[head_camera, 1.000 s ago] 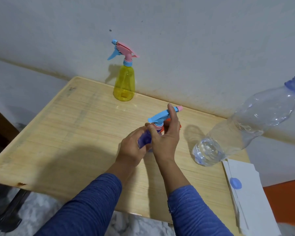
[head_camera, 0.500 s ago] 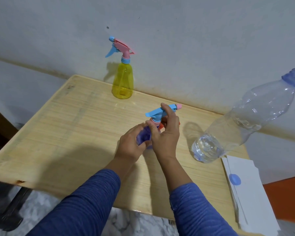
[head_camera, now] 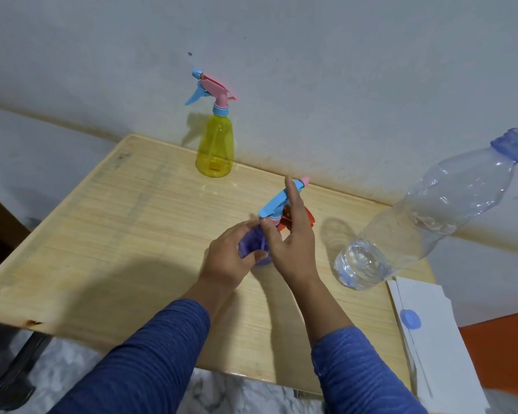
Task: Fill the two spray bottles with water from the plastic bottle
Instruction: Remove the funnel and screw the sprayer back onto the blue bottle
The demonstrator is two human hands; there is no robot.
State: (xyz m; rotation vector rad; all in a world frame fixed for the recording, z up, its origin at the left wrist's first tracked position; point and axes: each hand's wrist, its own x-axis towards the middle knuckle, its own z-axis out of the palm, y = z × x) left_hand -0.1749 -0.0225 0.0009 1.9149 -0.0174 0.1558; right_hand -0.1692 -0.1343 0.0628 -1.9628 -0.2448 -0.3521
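Purple spray bottle (head_camera: 253, 248) sits gripped between both hands' fingers (head_camera: 245, 234).

Light wood tabletop (head_camera: 108, 234) pushed against a scuffed grey-white wall (head_camera: 311, 70); grey marbled floor (head_camera: 72, 372) below, orange surface (head_camera: 503, 348) at right. Soft shadows.

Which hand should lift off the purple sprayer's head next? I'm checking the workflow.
Right. The right hand already pinches the spray head, while the left hand steadies the purple bottle; swapping would loosen both.
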